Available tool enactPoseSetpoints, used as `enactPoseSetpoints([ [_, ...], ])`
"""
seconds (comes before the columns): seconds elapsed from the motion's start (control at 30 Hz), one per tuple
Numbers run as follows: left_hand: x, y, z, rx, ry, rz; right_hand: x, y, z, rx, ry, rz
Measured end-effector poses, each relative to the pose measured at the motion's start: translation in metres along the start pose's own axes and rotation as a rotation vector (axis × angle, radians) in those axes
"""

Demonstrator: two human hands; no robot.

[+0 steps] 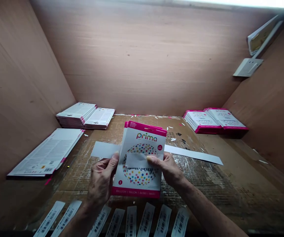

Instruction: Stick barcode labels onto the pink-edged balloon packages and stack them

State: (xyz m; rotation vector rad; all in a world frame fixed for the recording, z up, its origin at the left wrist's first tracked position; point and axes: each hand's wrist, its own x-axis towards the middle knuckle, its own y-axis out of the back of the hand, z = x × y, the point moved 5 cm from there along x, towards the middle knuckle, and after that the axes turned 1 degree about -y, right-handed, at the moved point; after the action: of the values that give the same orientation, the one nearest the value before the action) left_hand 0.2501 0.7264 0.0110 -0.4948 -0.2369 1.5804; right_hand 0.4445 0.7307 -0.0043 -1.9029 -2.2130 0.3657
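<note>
A small stack of flat balloon packets point(142, 189) with pink edges and a "prima" logo is held upright, facing me. My left hand point(101, 177) grips the stack's left edge, thumb in front. My right hand point(168, 168) grips the right edge, its thumb pressing a white paper strip point(135, 160) flat across the printed balloon. Other white strip parts stick out behind the packets, a left piece point(105, 150) and a longer right piece point(193, 154). Whether these join the front strip is hidden.
Several barcode labels point(131, 220) line the front edge. Packet stacks lie back left point(76, 110), at the left point(48, 151) and back right point(201, 118). Wooden walls point(142, 65) enclose the cardboard-covered surface point(193, 184). A white socket box point(248, 67) is on the right wall.
</note>
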Motion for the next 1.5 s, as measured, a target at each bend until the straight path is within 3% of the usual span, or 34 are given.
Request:
enactPoseSetpoints([
  [0.13, -0.002, 0.006, -0.003, 0.166, -0.067, 0.063, 0.003, 0.002, 0.007, 0.065, -0.041, -0.006],
  [0.27, -0.001, 0.003, -0.006, 0.143, -0.056, 0.033, 0.005, 0.006, 0.007, 0.045, -0.025, -0.003],
  [0.43, -0.009, -0.002, 0.007, 0.054, -0.156, -0.061, 0.006, 0.008, 0.003, 0.018, 0.003, 0.027],
  [0.6, -0.003, -0.011, 0.015, -0.145, 0.059, -0.166, 0.004, 0.010, -0.002, 0.002, 0.047, 0.073],
  [0.77, 0.010, -0.018, 0.012, -0.014, 0.032, -0.148, 0.004, 0.008, -0.001, -0.036, 0.067, 0.078],
  [0.97, 0.011, -0.027, 0.003, 0.161, 0.147, -0.444, -0.001, 0.010, -0.001, -0.076, 0.026, 0.097],
  [1.03, 0.011, -0.025, 0.003, 0.222, 0.144, -0.495, -0.002, 0.010, -0.004, -0.100, 0.031, 0.095],
  [1.17, 0.011, -0.023, 0.006, 0.261, 0.056, -0.423, -0.002, 0.010, -0.006, -0.111, 0.042, 0.134],
  [1.27, 0.010, -0.026, 0.004, 0.242, 0.081, -0.385, 0.000, 0.008, -0.005, -0.101, 0.022, 0.159],
  [1.5, 0.013, -0.026, 0.014, 0.359, 0.155, -0.517, 0.000, 0.006, -0.013, -0.112, -0.009, 0.040],
])
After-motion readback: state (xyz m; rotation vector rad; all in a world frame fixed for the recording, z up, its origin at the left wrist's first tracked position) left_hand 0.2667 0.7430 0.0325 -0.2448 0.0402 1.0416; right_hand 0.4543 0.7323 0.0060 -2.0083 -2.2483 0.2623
